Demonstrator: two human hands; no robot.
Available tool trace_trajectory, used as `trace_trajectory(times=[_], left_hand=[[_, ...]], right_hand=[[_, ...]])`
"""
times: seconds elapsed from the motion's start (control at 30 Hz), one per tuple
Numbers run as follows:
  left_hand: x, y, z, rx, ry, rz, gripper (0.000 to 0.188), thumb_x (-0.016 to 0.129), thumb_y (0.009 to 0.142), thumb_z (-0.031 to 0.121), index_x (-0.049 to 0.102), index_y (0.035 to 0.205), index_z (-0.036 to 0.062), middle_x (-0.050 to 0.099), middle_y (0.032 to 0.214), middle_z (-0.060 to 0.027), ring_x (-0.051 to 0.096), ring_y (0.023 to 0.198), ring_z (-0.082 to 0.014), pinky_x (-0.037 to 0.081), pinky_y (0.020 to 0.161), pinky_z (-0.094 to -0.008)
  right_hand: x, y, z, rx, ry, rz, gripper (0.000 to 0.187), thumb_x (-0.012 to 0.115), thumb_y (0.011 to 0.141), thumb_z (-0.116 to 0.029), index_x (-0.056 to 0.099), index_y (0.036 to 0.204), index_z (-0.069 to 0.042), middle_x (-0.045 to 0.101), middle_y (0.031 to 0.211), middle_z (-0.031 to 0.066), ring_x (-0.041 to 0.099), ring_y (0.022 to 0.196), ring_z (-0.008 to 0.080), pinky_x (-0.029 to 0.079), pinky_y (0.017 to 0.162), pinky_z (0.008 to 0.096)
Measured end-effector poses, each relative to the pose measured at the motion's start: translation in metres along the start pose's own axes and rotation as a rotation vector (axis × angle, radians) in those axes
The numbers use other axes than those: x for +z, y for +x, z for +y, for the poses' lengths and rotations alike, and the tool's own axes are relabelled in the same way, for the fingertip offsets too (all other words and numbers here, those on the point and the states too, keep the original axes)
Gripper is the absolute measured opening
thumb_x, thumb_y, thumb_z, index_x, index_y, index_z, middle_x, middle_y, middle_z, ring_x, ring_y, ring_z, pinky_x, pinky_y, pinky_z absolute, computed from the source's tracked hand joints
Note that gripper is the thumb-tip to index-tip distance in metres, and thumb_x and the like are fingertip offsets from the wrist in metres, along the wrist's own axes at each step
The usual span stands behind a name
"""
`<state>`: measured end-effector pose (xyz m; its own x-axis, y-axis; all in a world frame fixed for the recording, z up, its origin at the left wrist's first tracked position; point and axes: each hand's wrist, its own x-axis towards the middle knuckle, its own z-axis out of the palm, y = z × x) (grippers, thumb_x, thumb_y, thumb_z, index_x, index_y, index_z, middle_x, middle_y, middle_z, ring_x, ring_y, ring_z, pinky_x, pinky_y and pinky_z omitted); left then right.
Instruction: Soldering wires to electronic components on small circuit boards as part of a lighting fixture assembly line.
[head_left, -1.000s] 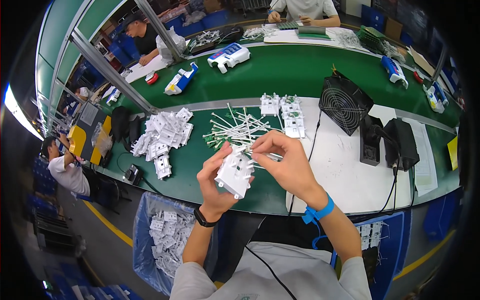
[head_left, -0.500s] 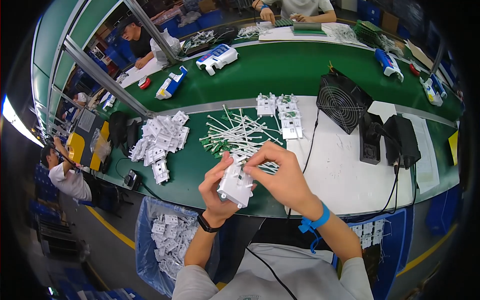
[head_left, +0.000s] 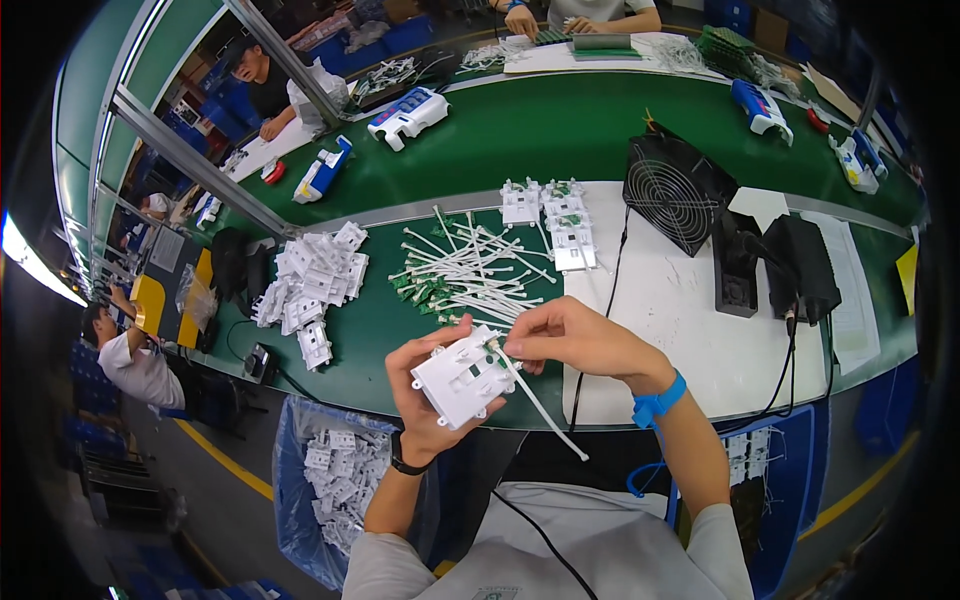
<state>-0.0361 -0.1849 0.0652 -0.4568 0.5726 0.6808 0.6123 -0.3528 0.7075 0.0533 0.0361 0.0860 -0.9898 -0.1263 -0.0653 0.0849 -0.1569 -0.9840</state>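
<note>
The left grip (head_left: 420,425) is clamped on a white plastic housing (head_left: 462,382), fingers along its far left edge, holding it just above the near side of the green table (head_left: 370,345). The housing is tilted, its slotted face up, its long axis running from the left grip's outer side up and rightward to the right grip (head_left: 575,342). The right grip's fingertips touch that upper right end, beside the top of a white cable (head_left: 545,408); whether they pinch the cable cannot be told. The cable slants from there down and rightward, its free end past the table's near edge. Half a second earlier the housing's long axis stood nearly straight away from the body; it has since swung rightward, and the cable's length has come into sight. Just beyond both grips lies a heap of white cables (head_left: 480,268); farther left of the left grip, a pile of white housings (head_left: 312,280); beyond the right grip, a black fan (head_left: 672,195).
</note>
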Motion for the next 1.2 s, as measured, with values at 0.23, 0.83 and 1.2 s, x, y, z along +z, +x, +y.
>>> trace_trajectory(times=[0.23, 0.83, 1.2], left_hand=[[0.01, -0.007, -0.003, -0.064, -0.152, 0.019, 0.091, 0.095, 0.072, 0.01, 0.032, 0.138, 0.0085, 0.055, 0.138, -0.0266, 0.057, 0.131, -0.0367, 0.041, 0.117, -0.0559], [0.014, -0.002, -0.005, -0.428, -0.453, -0.061, 0.089, 0.085, 0.075, 0.004, 0.03, 0.145, 0.0083, 0.044, 0.15, -0.0389, 0.05, 0.14, -0.0401, 0.045, 0.112, -0.0464], [-0.011, 0.004, 0.0, -0.634, -0.647, -0.134, 0.104, 0.094, 0.071, 0.023, 0.032, 0.152, 0.0007, 0.061, 0.13, -0.0147, 0.059, 0.125, -0.0256, 0.047, 0.107, -0.0365]], right_hand=[[0.007, -0.007, 0.013, 0.015, 0.179, -0.125, 0.033, 0.057, 0.107, -0.029, 0.071, 0.104, 0.001, 0.07, 0.092, 0.0058, 0.067, 0.08, 0.013, 0.056, 0.076, 0.0291], [0.004, -0.022, 0.025, 0.026, 0.254, -0.162, 0.035, 0.047, 0.11, -0.029, 0.063, 0.112, 0.002, 0.07, 0.093, 0.0105, 0.069, 0.084, 0.0172, 0.056, 0.081, 0.0304], [-0.003, -0.035, 0.021, -0.101, 0.123, 0.215, 0.024, 0.061, 0.104, -0.021, 0.066, 0.1, 0.002, 0.067, 0.086, 0.0035, 0.064, 0.075, 0.0099, 0.054, 0.072, 0.0258]])
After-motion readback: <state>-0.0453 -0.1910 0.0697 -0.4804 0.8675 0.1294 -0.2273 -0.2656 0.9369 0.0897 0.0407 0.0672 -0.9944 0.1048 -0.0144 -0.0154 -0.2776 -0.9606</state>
